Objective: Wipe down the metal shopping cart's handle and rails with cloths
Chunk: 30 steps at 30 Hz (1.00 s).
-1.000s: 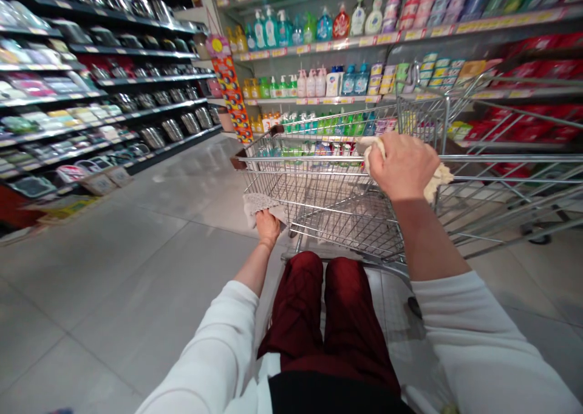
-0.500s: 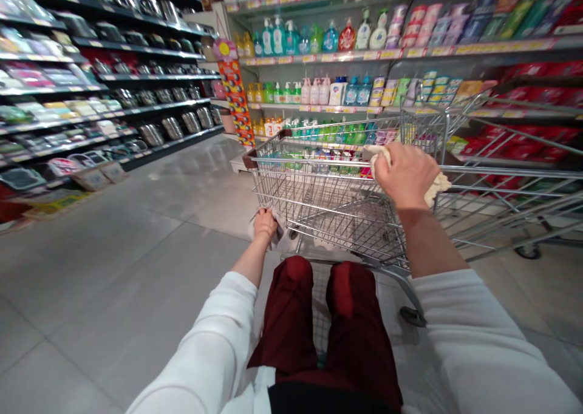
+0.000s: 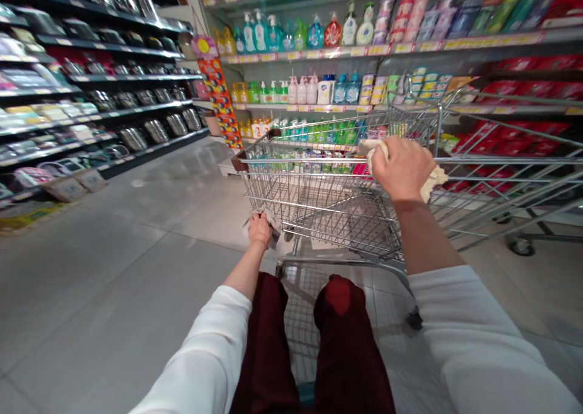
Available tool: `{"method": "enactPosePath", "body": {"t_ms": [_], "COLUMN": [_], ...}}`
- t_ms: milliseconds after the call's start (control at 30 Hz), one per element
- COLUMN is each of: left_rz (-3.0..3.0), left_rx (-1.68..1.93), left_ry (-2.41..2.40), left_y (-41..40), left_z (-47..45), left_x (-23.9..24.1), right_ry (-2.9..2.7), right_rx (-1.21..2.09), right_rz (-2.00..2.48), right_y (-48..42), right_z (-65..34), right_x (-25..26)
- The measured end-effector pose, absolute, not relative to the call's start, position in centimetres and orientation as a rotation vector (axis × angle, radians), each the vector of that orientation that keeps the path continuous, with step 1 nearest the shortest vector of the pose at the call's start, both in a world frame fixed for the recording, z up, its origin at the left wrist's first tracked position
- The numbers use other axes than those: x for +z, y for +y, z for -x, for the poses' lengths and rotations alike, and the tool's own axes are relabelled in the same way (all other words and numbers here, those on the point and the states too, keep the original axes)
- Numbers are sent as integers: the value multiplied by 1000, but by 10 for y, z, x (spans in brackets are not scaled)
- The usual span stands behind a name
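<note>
A metal shopping cart (image 3: 328, 210) stands sideways right before me, its wire basket showing nothing but mesh on this side. My right hand (image 3: 403, 166) is closed round a cream cloth (image 3: 435, 182) at the cart's upper rail; the cloth pokes out on both sides of the fist. Lower down and to the left, my left hand (image 3: 260, 229) grips a greyish cloth (image 3: 274, 224) by the lower left corner of the basket. Whether this cloth touches the wires I cannot tell.
More nested carts (image 3: 514, 177) reach off to the right, on black wheels (image 3: 520, 245). Behind stand shelves of soap bottles (image 3: 314, 34). On the left, a dark shelf holds metal pots (image 3: 156, 132). Grey floor tiles (image 3: 113, 292) lie left of my legs.
The view has shifted slightly to the right, and my knees have moved apart and back from the cart. Both hands keep hold of their cloths at nearly the same spots on the cart.
</note>
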State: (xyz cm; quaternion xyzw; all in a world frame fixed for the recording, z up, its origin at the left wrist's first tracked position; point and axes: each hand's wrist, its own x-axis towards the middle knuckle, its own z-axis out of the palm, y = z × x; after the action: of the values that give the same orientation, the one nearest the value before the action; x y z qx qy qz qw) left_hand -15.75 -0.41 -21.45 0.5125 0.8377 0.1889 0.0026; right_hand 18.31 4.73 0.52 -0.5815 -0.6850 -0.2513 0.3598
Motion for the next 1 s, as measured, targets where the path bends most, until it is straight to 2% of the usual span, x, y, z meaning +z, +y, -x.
{"method": "enactPosePath", "body": {"t_ms": [233, 400, 467, 633, 800, 900, 1000], "left_rz": [-1630, -1640, -1645, -1660, -1697, -1714, -1741], "left_rx": [655, 673, 685, 675, 589, 536, 519], "left_ry": [2647, 2632, 2627, 2662, 2672, 2642, 2625], "left_y": [3, 13, 19, 30, 28, 25, 23], "left_z": [144, 141, 140, 135, 128, 124, 122], "left_x": [-229, -234, -235, -235, -220, -212, -208], "right_ry": [-1685, -1357, -1295, -1605, -1889, -1997, -2047], "right_rx": [-612, -632, -591, -403, -501, -447, -277], "right_rz": [1452, 1331, 1260, 1092, 956, 950, 984], "right_y": [74, 90, 83, 55, 68, 79, 76], "right_z": [-197, -179, -158, -83, -38, -38, -46], "right_x": [-4, -32, -56, -147, -226, -253, -259]}}
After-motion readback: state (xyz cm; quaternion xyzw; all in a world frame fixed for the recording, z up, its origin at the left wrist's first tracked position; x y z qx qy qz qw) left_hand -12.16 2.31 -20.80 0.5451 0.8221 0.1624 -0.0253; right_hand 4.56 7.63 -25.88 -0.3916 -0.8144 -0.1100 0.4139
